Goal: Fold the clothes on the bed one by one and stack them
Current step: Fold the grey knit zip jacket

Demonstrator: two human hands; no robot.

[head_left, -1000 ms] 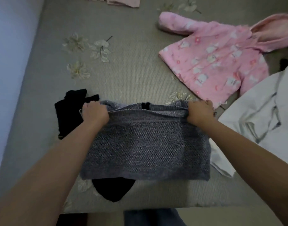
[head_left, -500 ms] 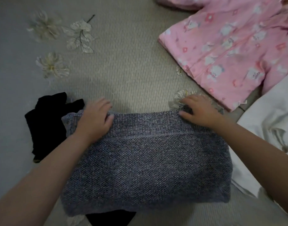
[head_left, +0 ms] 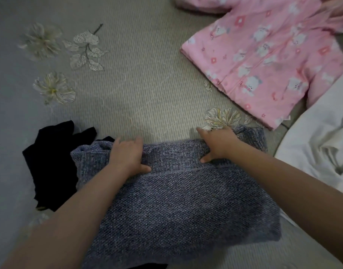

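Note:
A grey knit sweater [head_left: 176,206] lies folded on the bed [head_left: 147,84] right in front of me. It rests on a black garment [head_left: 50,164] that sticks out at the left and at the near edge. My left hand [head_left: 128,156] and my right hand [head_left: 217,144] both hold the sweater's far folded edge, fingers curled over it and thumbs on top. The hands sit inward from the sweater's two far corners.
A pink printed hooded jacket [head_left: 264,61] lies spread out at the far right. A crumpled white garment [head_left: 322,148] lies at the right, beside the sweater. The grey bed cover has embroidered flowers [head_left: 54,88] at the left.
The sweater's lifted edge was laid down away from me, making a fold. Both hands then slid inward along the far edge and closed on it. The view has moved closer.

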